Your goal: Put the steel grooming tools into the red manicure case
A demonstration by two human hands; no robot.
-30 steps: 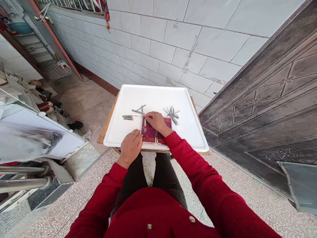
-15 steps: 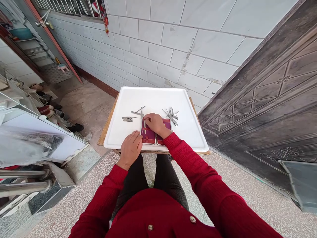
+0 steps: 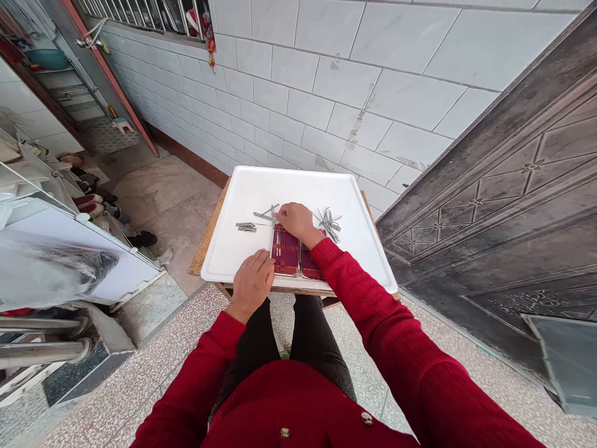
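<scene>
An open manicure case [image 3: 285, 261] with a purple-red lining lies near the tray's front edge. Several slim metal tools [image 3: 278, 241] sit in the loops of its left half. My left hand [image 3: 252, 281] rests flat at the case's left edge, fingers stretched out. My right hand [image 3: 297, 221] reaches over the case's top edge, fingertips pinched close to thin metal tools [image 3: 265, 215] on the tray; whatever is between them is hidden. Nail clippers [image 3: 246, 227] lie to the left. A pile of metal tools [image 3: 330, 223] lies right of my right hand.
The white tray [image 3: 224, 249] stands on a small wooden table [image 3: 200, 256]. Behind it rises a tiled wall [image 3: 303, 87]. A dark patterned metal door [image 3: 476, 211] is at right, and a shoe rack [image 3: 114, 214] at left.
My right hand has moved from the case's left half up to its far edge, uncovering more of the loops. My left hand stays at the case's side. The view has shifted slightly.
</scene>
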